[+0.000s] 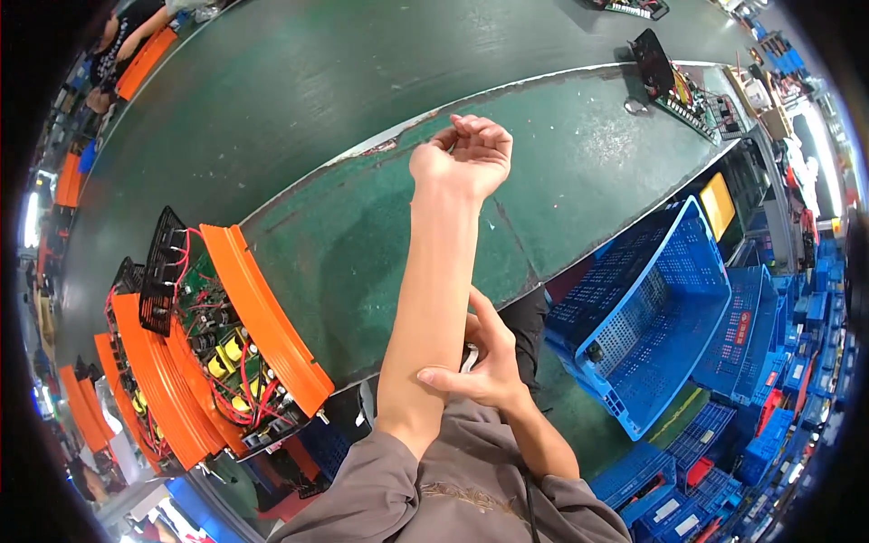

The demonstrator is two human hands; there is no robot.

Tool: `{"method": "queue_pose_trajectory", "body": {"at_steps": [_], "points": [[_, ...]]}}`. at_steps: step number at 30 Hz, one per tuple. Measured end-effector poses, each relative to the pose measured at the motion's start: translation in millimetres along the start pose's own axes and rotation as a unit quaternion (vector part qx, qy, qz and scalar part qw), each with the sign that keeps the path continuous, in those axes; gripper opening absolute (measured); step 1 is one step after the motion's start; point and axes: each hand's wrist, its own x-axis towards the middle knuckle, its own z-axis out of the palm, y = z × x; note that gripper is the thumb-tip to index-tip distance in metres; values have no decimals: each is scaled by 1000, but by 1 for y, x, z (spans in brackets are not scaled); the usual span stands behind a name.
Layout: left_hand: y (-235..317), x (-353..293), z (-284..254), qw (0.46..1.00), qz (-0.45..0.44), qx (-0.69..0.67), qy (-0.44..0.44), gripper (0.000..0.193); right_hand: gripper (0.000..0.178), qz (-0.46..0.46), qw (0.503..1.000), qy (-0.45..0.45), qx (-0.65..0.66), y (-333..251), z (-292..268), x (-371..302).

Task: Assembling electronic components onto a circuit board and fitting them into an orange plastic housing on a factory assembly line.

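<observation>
- the left forearm (434, 299) is the thing in hand here: it stretches out over the green table (579, 163), bare, with the grey sleeve pushed up past the elbow.
- the left hand (463, 156) is at the far end, above the table. its fingers are curled in loosely, and it holds nothing.
- the right hand (484, 362) comes across from the other side and rests on the forearm near the elbow. its thumb and fingers press on the skin, half open, as if to rub or scratch the spot. it holds no thing.
- the orange case (258, 317) with a green board and yellow parts inside sits at the left edge of the table, tipped a bit, open side up so the wires show. more orange cases stand beside it.
- a blue crate (661, 308) stands to the right, below the table edge, close enough to reach.
</observation>
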Motion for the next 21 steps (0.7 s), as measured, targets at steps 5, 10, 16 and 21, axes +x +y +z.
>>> {"method": "queue_pose_trajectory", "body": {"at_steps": [5, 10, 16, 21], "points": [[2, 2, 2, 999, -30, -6, -22, 31, 95, 8, 982, -186, -32, 12, -41, 19], [5, 6, 1, 997, -53, -15, -46, 27, 59, 40, 989, -121, -76, 22, -42, 34], [2, 13, -9, 997, -64, 5, -53, 24, 18, -19, 994, 52, -99, 7, -25, 77], [5, 17, -9, 996, -50, 18, -69, 25, 34, 25, 997, 15, 71, 32, -23, 83]]}}
